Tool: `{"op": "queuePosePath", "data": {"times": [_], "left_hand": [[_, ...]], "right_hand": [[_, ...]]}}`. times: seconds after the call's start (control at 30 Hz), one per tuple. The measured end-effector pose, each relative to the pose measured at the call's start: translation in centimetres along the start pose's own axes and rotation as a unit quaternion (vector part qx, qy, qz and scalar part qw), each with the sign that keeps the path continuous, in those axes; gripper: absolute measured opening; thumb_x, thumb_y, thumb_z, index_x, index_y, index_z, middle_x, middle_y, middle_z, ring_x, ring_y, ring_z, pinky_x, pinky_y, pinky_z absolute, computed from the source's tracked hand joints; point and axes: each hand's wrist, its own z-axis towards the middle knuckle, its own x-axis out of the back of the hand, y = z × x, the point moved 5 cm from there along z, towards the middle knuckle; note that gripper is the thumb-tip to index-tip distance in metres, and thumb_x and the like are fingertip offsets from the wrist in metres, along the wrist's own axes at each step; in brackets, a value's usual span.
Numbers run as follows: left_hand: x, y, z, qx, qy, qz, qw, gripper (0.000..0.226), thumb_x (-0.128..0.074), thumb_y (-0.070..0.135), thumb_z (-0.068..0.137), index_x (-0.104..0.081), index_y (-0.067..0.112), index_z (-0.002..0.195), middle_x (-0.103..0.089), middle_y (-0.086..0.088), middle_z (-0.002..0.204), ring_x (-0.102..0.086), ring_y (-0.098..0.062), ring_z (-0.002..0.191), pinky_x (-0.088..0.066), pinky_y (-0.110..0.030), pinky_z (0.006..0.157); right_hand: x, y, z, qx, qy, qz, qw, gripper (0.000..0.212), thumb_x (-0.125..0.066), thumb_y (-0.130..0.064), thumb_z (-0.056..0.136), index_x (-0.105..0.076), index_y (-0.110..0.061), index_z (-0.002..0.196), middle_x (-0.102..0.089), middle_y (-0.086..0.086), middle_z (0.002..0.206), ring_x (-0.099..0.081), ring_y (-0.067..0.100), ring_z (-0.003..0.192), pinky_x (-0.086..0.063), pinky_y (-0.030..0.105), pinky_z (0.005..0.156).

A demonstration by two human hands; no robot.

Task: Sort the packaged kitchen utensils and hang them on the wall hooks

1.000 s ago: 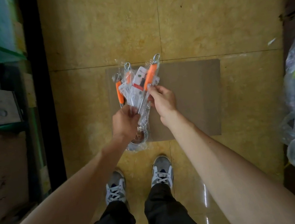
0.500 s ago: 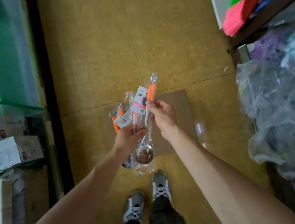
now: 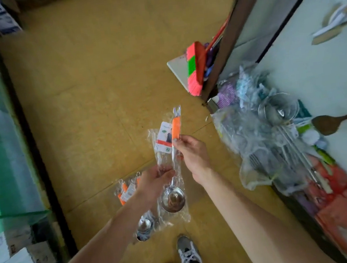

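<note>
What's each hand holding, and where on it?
Right hand pinches the bagged orange-handled steel ladle at the handle's lower end; left hand grips the other bagged ladles mid-shaft.

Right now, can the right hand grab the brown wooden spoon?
Probably not yet: the right hand is busy pinching the packaged orange-handled ladle, and the wooden spoon sits off to its right, beyond the bagged utensils.

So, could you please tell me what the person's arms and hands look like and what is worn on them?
The left arm and right arm are bare as far as the frame edge; no sleeves show. The left hand and right hand wear no gloves, and no watch, bracelet or ring is visible on the sides that show.
</note>
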Motion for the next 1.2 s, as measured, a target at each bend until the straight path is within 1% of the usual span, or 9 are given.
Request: {"op": "queuePosePath", "data": {"times": [0.17,0.37,0.43,0.53,0.73,0.87,0.93,1.07,1.2], "left_hand": [[-3.1,6.2,-2.0,-0.037,-0.063,0.002,0.997,0.006,-0.074,0.013,0.085,-0.074,0.014,0.091,-0.071,-0.005,0.082,-0.062,-0.016,0.075,-0.052,-0.032,0.077],[-8.3,11.6,-2.5,-0.079,-0.105,0.022,0.991,0.014,-0.083,0.021,0.073,-0.073,0.018,0.083,-0.070,-0.010,0.080,-0.061,-0.025,0.074,-0.051,-0.044,0.077],[-10.7,12.8,-2.9,-0.091,-0.127,0.045,0.987,0.012,-0.081,0.019,0.077,-0.072,0.019,0.084,-0.072,-0.006,0.080,-0.064,-0.022,0.075,-0.054,-0.041,0.078],[-14.7,13.8,-3.9,-0.092,-0.146,0.047,0.984,0.009,-0.073,0.008,0.084,-0.069,0.016,0.087,-0.070,-0.003,0.081,-0.064,-0.014,0.071,-0.053,-0.021,0.064],[-24.7,14.9,-6.9,-0.110,-0.173,0.093,0.974,0.011,-0.073,0.011,0.085,-0.069,0.022,0.086,-0.070,0.008,0.076,-0.064,0.000,0.065,-0.045,-0.007,0.057],[-32.4,15.0,-10.3,-0.123,-0.205,0.136,0.961,0.010,-0.073,0.014,0.085,-0.069,0.019,0.094,-0.070,0.004,0.082,-0.065,-0.008,0.075,-0.045,-0.007,0.058],[-36.3,14.8,-12.2,-0.137,-0.233,0.162,0.949,0.012,-0.074,0.018,0.086,-0.071,0.019,0.097,-0.071,0.003,0.088,-0.066,-0.007,0.078,-0.047,-0.011,0.065],[-44.6,14.0,-16.2,-0.152,-0.272,0.204,0.928,0.017,-0.076,0.025,0.083,-0.072,0.021,0.099,-0.073,0.005,0.094,-0.068,-0.008,0.086,-0.051,-0.021,0.080],[-54.2,12.8,-22.3,-0.162,-0.327,0.230,0.902,0.009,-0.074,0.019,0.085,-0.072,0.023,0.092,-0.073,0.010,0.088,-0.068,0.000,0.080,-0.048,-0.014,0.072]], "right_hand": [[4.9,-6.1,-3.2,0.045,0.052,0.007,0.998,0.016,-0.067,-0.018,0.093,-0.071,-0.013,0.107,-0.073,-0.002,0.086,-0.062,0.000,0.066,-0.046,0.013,0.058],[10.9,-11.0,-5.8,0.098,0.086,0.024,0.991,0.024,-0.067,-0.016,0.093,-0.070,-0.007,0.115,-0.071,-0.005,0.085,-0.061,-0.004,0.065,-0.048,0.015,0.061],[13.4,-11.8,-6.8,0.111,0.102,0.022,0.988,0.025,-0.068,-0.018,0.093,-0.070,-0.008,0.116,-0.073,-0.003,0.091,-0.066,-0.001,0.074,-0.051,0.018,0.068],[17.6,-12.2,-8.3,0.120,0.122,0.002,0.985,0.025,-0.068,-0.021,0.092,-0.070,-0.013,0.116,-0.075,-0.002,0.099,-0.071,0.011,0.088,-0.058,0.031,0.081],[27.4,-11.6,-12.5,0.136,0.167,0.032,0.976,0.021,-0.069,-0.018,0.092,-0.071,-0.017,0.112,-0.074,-0.006,0.096,-0.068,0.001,0.081,-0.055,0.022,0.075],[34.8,-10.2,-16.5,0.135,0.202,0.058,0.968,0.014,-0.069,-0.016,0.091,-0.072,-0.020,0.105,-0.074,-0.005,0.095,-0.068,0.004,0.082,-0.054,0.023,0.076],[38.7,-9.5,-19.2,0.137,0.219,0.087,0.962,0.015,-0.068,-0.011,0.091,-0.072,-0.020,0.103,-0.074,-0.002,0.094,-0.066,0.002,0.078,-0.052,0.017,0.069],[46.5,-7.7,-25.1,0.137,0.258,0.099,0.951,0.019,-0.068,-0.011,0.092,-0.071,-0.013,0.110,-0.074,0.002,0.101,-0.067,0.003,0.079,-0.051,0.015,0.070],[55.2,-5.0,-32.0,0.141,0.309,0.118,0.933,0.013,-0.067,-0.011,0.092,-0.070,-0.021,0.100,-0.073,-0.005,0.092,-0.064,0.002,0.072,-0.050,0.015,0.067]]}}
